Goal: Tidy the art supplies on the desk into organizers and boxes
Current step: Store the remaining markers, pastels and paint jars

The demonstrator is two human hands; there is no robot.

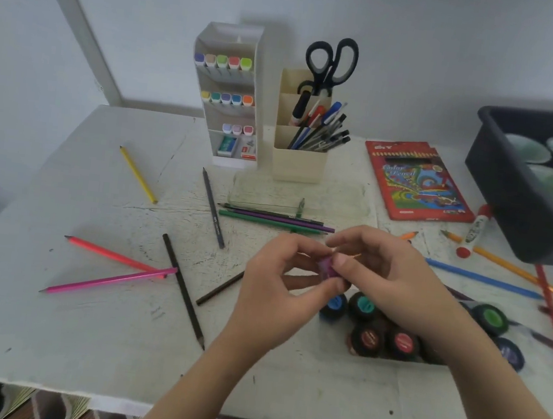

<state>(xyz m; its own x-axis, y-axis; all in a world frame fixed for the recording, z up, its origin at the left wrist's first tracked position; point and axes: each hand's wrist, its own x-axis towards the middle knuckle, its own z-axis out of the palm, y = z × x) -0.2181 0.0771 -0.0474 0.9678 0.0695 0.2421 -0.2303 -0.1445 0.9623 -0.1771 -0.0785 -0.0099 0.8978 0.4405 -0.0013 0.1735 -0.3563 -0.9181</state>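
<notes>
While both hands meet over the middle of the tabletop, the L hand and R hand each pinch one small purple thing, digits curled round it. I can't tell if it's a sharpener, a cap or sth else; too blurred. It's held off the surface, short and stubby, w/ no long axis I can read. A thin orange streak sits by the R hand, poss. a pencil, can't say.

Just nearward of the grip and a bit right, the paint pots stand clustered, w/ the R wrist over them. If the thing belongs w/ them, I judge the drop short, down and toward the near edge, and the R hand nearer.

Just beyond the grip, green and purple pencils lie side by side, long axes approx parallel to the far edge, on the near side of a clear box. Further out at the far edge stand the pen holder, approx straight ahead of the grip, and the marker rack left of it, w/ small bits in its bottom slot. If the thing is a sharpener, I judge that slot its home: far and left of the grip, so the L hand has the shorter reach, and one hand must let go first.

A red pencil box lies toward the far right corner, beside the dark bin.
</notes>
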